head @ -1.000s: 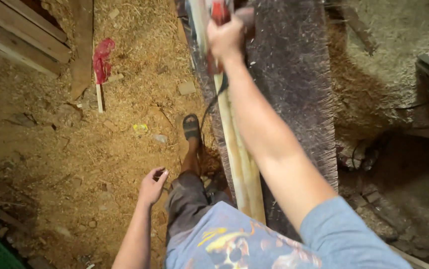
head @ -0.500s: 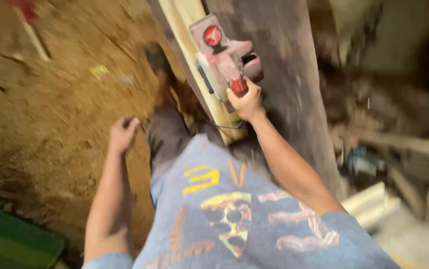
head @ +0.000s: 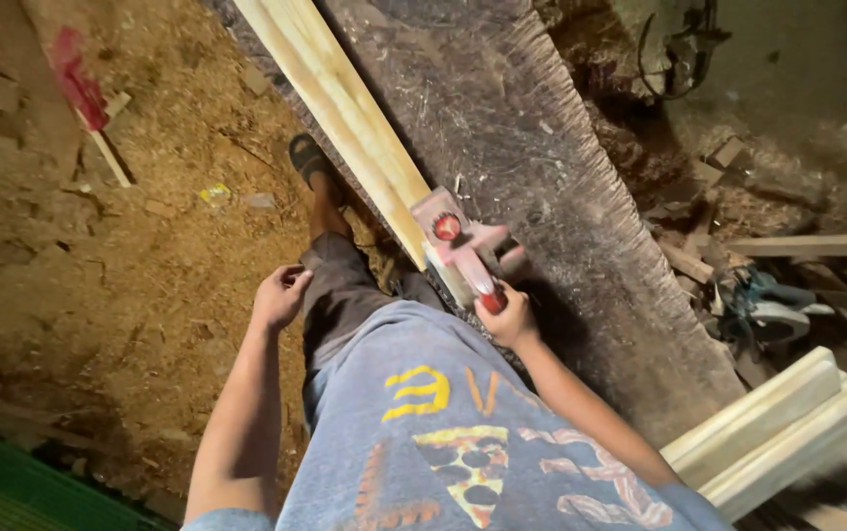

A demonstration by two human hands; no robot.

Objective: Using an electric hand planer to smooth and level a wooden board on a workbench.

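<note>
The power planer (head: 458, 246), a red and grey tool with a round red knob on top, sits on the near end of the long pale plank (head: 345, 108). It lies just above the centre of the view. My right hand (head: 507, 317) is at five o'clock from the tool and its fingers are wrapped tight around the red rear handle. I judge this is so that the sole stays flat on the wood and in line with the plank's length. The tool looks a little blurred, so I cannot tell how much of its base touches the wood.

The plank runs from the tool toward eleven o'clock, along the left edge of a wide dark slab (head: 561, 197) that serves as a bench. This placing probably gives it full support beneath while leaving its edge close to my body.

My left hand (head: 279, 295) hangs at nine o'clock from the planer, well apart from it. Its fingers are curled loosely and hold nothing; it rests near my dark trouser leg (head: 340, 285), away from the tool.

Further out, my foot in a sandal (head: 307, 157) stands on the sawdust floor (head: 148, 275). A red-headed tool (head: 84, 93) lies at ten o'clock on the floor. At four o'clock a stack of pale boards (head: 778, 423) waits beside the slab.
</note>
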